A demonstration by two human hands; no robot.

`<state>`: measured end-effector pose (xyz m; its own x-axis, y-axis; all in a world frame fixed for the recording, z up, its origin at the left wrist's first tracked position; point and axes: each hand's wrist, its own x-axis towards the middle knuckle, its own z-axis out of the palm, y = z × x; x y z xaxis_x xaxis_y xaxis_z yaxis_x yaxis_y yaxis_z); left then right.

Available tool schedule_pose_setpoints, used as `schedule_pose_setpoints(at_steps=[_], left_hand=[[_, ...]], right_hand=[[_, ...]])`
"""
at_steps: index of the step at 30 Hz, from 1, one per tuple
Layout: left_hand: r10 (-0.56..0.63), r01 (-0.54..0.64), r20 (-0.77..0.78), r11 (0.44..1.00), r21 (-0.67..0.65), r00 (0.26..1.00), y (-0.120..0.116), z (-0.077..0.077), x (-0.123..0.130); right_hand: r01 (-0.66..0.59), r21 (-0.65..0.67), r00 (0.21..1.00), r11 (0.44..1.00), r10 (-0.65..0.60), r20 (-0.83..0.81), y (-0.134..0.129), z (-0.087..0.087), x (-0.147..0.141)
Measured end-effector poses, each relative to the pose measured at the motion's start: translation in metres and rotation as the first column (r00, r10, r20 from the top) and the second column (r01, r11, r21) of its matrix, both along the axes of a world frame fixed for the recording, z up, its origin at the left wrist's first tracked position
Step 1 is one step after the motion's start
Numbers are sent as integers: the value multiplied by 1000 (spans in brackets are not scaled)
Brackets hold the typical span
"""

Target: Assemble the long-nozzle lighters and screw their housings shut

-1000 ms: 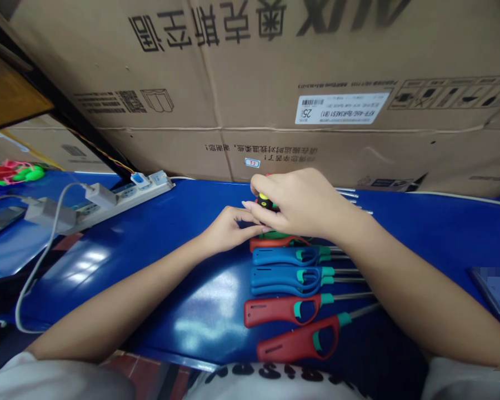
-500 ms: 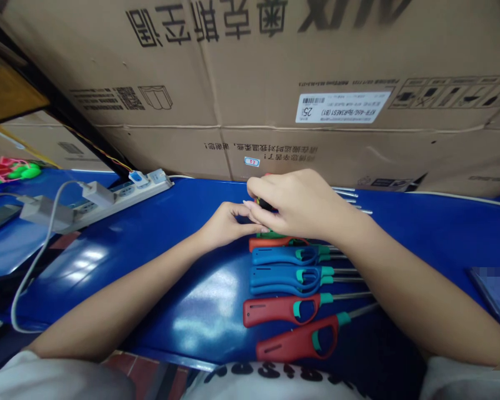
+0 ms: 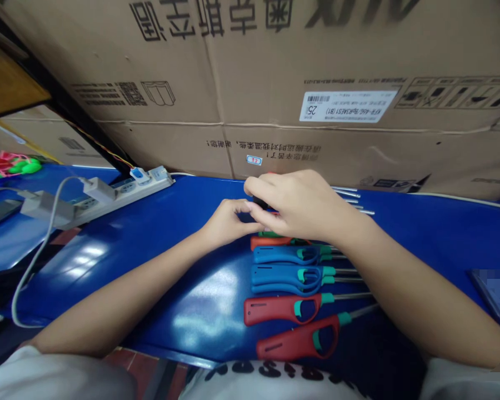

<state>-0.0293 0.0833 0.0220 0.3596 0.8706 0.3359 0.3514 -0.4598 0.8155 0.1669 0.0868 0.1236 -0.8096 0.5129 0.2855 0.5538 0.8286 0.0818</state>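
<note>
Right hand (image 3: 304, 201), in the middle of the head view, pinches a small black object (image 3: 260, 203) between thumb and bent forefinger. The left hand (image 3: 225, 225) meets these fingertips; whether it grips something, I cannot tell. Half a second ago some yellow showed on the object; now only black is visible, so probably it is being turned. Just below, the orange lighter (image 3: 269, 242), blue lighters (image 3: 270, 274) and red lighters (image 3: 270, 312) lie unmoved on the surface (image 3: 150, 222).

R hand (image 3: 300, 203) holds blk obj (image 3: 260, 203), L hand (image 3: 228, 224) beside it, nr lighters (image 3: 270, 276) on blue tbl (image 3: 166, 222)
</note>
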Motion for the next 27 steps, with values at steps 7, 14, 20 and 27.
schedule_pose_setpoints(at_steps=[7,14,20,27], left_hand=[[-161,162,26,984,-77,987,0,2,-3],[13,-11,42,999,-50,999,-1,-3,4],[-156,157,38,987,-17,987,0,1,-1],[-56,54,33,998,42,998,1,-1,3]], right_hand=[[-25,23,999,999,26,-28,2,-2,3],[-11,31,1000,999,11,19,0,1,2],[-12,51,1000,999,12,-3,2,0,5],[3,42,1000,999,-4,26,-1,2,3]])
